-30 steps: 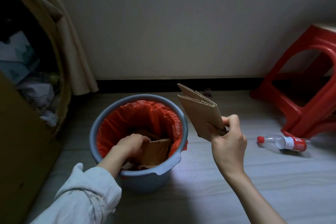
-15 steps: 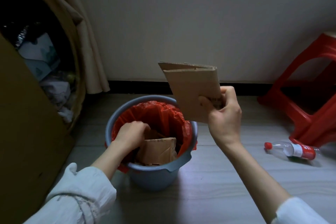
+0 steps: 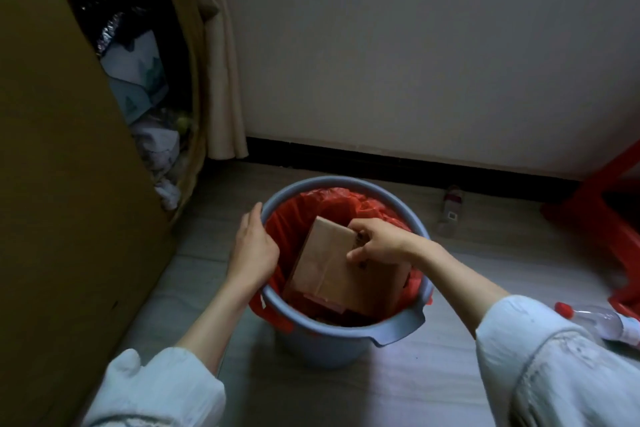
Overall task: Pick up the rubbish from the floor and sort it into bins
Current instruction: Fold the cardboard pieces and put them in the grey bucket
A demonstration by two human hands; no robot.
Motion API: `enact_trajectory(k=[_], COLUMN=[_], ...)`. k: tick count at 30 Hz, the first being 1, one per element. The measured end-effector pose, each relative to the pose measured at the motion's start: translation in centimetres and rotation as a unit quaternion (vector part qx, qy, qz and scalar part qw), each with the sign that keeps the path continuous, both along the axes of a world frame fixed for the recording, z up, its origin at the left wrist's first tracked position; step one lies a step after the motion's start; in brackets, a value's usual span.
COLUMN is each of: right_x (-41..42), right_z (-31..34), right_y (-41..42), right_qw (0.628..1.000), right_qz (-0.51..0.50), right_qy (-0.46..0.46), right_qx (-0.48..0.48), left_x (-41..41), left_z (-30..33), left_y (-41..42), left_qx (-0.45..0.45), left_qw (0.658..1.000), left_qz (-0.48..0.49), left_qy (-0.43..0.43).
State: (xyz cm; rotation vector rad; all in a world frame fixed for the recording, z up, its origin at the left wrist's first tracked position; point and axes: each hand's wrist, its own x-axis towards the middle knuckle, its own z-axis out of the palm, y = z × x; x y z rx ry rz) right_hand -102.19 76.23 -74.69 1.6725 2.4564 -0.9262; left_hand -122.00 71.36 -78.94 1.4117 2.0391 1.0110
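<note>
A blue bucket (image 3: 346, 340) lined with a red bag (image 3: 304, 215) stands on the floor in the middle. My right hand (image 3: 377, 243) holds a folded piece of brown cardboard (image 3: 325, 267) by its top edge, inside the bucket's mouth. My left hand (image 3: 254, 250) grips the bucket's left rim over the red bag. A clear plastic bottle with a red cap and red label (image 3: 599, 319) lies on the floor at the right. A second small bottle (image 3: 450, 211) lies near the skirting behind the bucket.
A big open cardboard box (image 3: 69, 184) full of paper and wrappers stands at the left, a beige curtain (image 3: 221, 80) behind it. A red plastic stool (image 3: 602, 215) stands at the right. The wall is close behind the bucket.
My right hand has lowered the cardboard from above the bucket down into it. My left hand has come out of the bucket and taken hold of its left rim.
</note>
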Motion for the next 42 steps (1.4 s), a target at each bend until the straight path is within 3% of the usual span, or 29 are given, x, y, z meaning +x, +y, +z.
enact_trajectory(k=[10, 16, 25, 27, 29, 32, 35, 38, 42], right_x=[-4.2, -4.0, -6.5, -6.3, -5.6, -5.2, -5.6, -5.7, -6.0], right_z=[-5.8, -5.7, -6.4, -6.6, -7.2, -8.3, -7.8, -7.6, -8.0], right_y=[0.9, 0.6, -1.3, -2.0, -2.9, -2.8, -1.9, -1.6, -2.2], right_qw=[0.974, 0.964, 0.873, 0.858, 0.867, 0.899, 0.900, 0.894, 0.904], right_qz=[0.085, 0.116, 0.313, 0.357, 0.344, 0.234, 0.107, 0.065, 0.109], right_qy=[-0.205, -0.232, -0.296, -0.319, -0.353, -0.340, -0.285, -0.283, -0.286], right_qx=[-0.046, 0.063, 0.229, 0.186, 0.070, -0.150, -0.313, -0.341, -0.298], left_x=[0.1, 0.3, 0.3, 0.2, 0.2, 0.3, 0.3, 0.3, 0.3], left_z=[-0.3, 0.0, -0.1, -0.2, -0.3, -0.2, -0.3, -0.4, -0.4], left_y=[-0.2, -0.3, -0.4, -0.3, -0.3, -0.3, -0.2, -0.2, -0.2], left_qx=[0.015, -0.002, -0.001, 0.003, 0.004, 0.006, 0.009, 0.011, 0.011], left_qw=[0.999, 0.998, 0.997, 0.997, 0.998, 0.998, 0.998, 0.998, 0.998], left_qz=[0.014, 0.015, 0.022, 0.021, 0.017, 0.016, 0.017, 0.016, 0.020], left_qy=[0.044, 0.064, 0.071, 0.068, 0.065, 0.063, 0.062, 0.062, 0.054])
